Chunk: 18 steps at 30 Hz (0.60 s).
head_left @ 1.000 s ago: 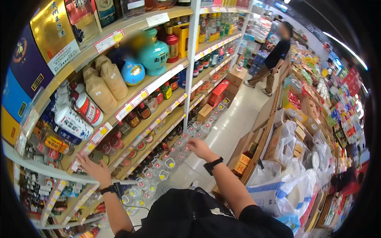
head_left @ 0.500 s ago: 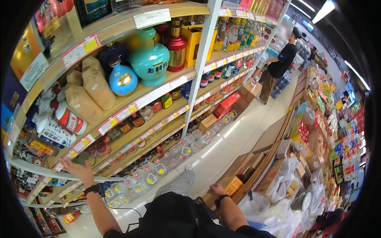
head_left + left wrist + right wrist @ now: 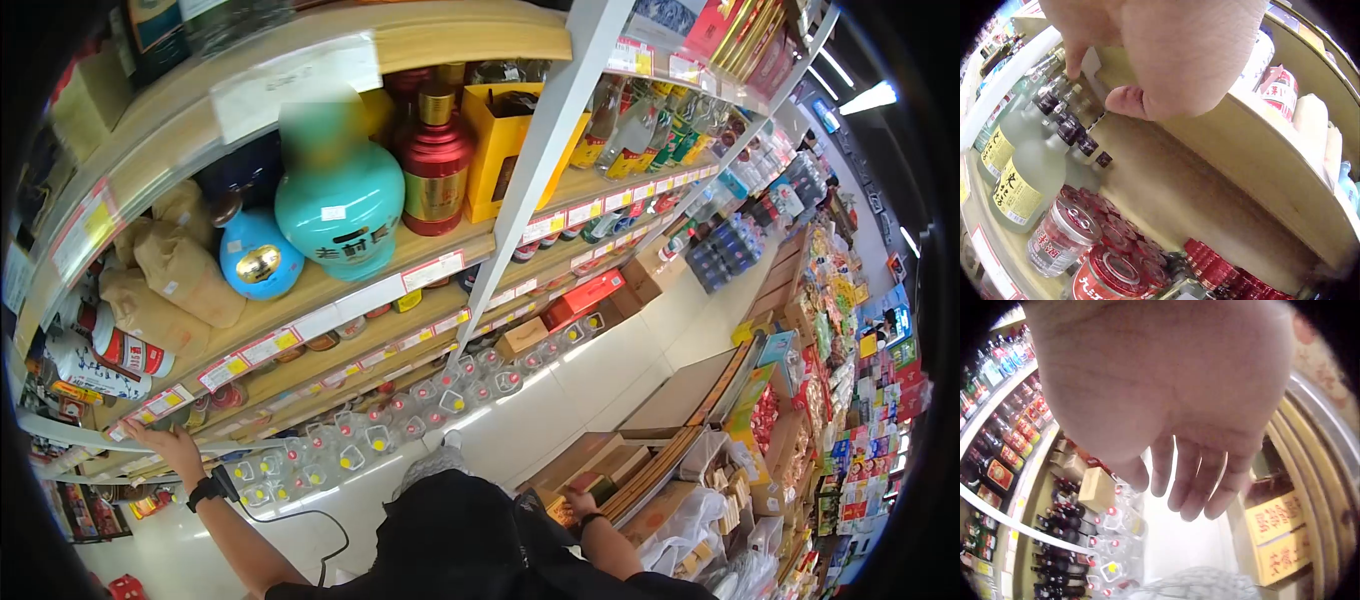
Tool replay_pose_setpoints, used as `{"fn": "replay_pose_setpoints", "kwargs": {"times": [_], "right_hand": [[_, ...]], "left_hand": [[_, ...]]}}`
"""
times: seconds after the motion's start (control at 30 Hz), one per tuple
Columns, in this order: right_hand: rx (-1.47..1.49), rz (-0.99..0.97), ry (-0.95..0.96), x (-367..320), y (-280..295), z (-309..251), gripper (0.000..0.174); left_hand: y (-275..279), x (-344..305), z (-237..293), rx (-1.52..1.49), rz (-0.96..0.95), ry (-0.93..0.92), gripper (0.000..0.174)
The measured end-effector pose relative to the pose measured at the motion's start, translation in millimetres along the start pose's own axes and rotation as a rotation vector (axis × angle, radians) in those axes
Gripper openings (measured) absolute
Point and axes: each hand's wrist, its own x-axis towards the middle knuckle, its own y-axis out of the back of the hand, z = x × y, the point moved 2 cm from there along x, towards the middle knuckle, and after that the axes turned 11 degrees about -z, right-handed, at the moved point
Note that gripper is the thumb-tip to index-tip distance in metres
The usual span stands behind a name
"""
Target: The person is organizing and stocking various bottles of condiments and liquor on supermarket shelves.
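Observation:
My left hand touches the front end of a wooden shelf beside its price strip. From the left wrist, the thumb shows under that shelf board, above frosted bottles with yellow labels and red-lidded cups. On the shelf above stand white ceramic bottles, paper-wrapped bottles, a blue round bottle and a turquoise jar. My right hand hangs low by cardboard boxes on the other side, its fingers loosely bent and holding nothing.
Clear jugs with red and yellow caps line the floor under the shelves. A white upright post divides the shelving. Across the tiled aisle, cardboard boxes and plastic bags crowd a long display.
The view has turned and come closer to the turquoise jar. My right hand has dropped from above the aisle to beside the boxes. My left hand stays at the shelf edge.

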Motion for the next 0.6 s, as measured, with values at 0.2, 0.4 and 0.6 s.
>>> {"fn": "replay_pose_setpoints", "kwargs": {"times": [0.2,0.4,0.6], "right_hand": [[-0.080,-0.052,0.327,51,8,-156,0.019],[-0.267,-0.078,0.415,92,75,-222,0.018],[-0.310,-0.061,0.376,156,196,-231,0.019]], "left_hand": [[19,-13,47,-0.024,-0.069,0.147,0.097],[33,-78,256,-0.199,-0.147,0.157,0.079],[25,-82,478,-0.261,-0.213,-0.133,0.080]]}}
